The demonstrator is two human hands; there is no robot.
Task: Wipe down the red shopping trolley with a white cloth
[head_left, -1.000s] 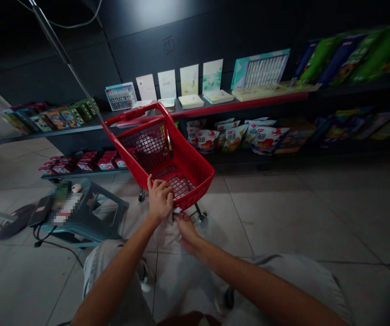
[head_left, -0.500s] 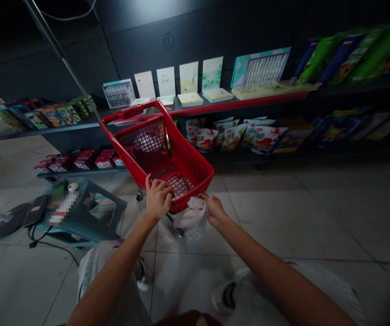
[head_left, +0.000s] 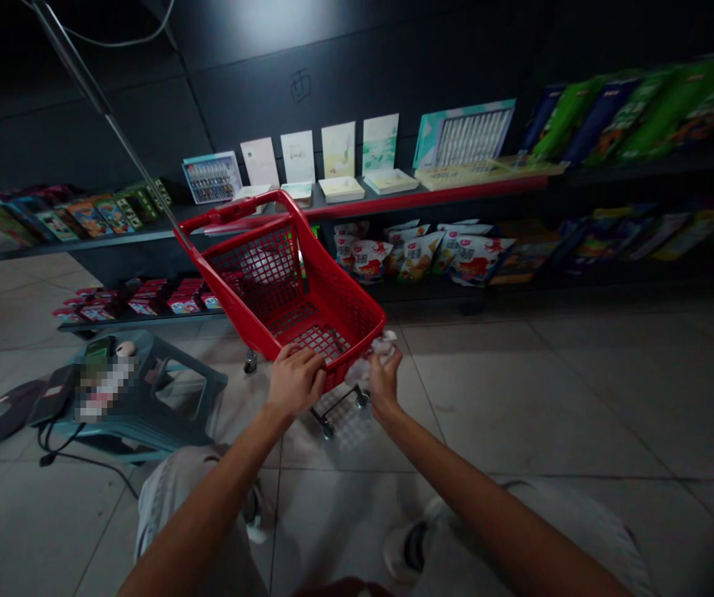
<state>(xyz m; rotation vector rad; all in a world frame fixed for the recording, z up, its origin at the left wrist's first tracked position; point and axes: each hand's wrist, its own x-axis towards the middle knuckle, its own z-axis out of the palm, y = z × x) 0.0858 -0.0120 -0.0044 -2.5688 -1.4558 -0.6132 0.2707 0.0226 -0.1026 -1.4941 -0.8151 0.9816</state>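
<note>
A small red plastic shopping cart [head_left: 288, 307] with a mesh basket stands on little wheels right in front of me. My left hand [head_left: 295, 383] is closed over the basket's near rim. My right hand [head_left: 385, 385] is at the cart's near right corner, pressing a crumpled white cloth [head_left: 370, 361] against the rim. The cloth is partly hidden by my fingers. The cart's wire undercarriage and casters show beneath the basket.
A teal plastic stool [head_left: 145, 406] with blurred items and a black cable sits on the tiles to the left. Dark shelves [head_left: 357, 203] hold cards, packets and boxes along the wall. A metal pole rises from the cart at upper left. My grey-trousered knees are below.
My right hand has moved with the cloth along the rim to the cart's right corner and up onto it. My left hand stays on the rim, and the view has shifted slightly.
</note>
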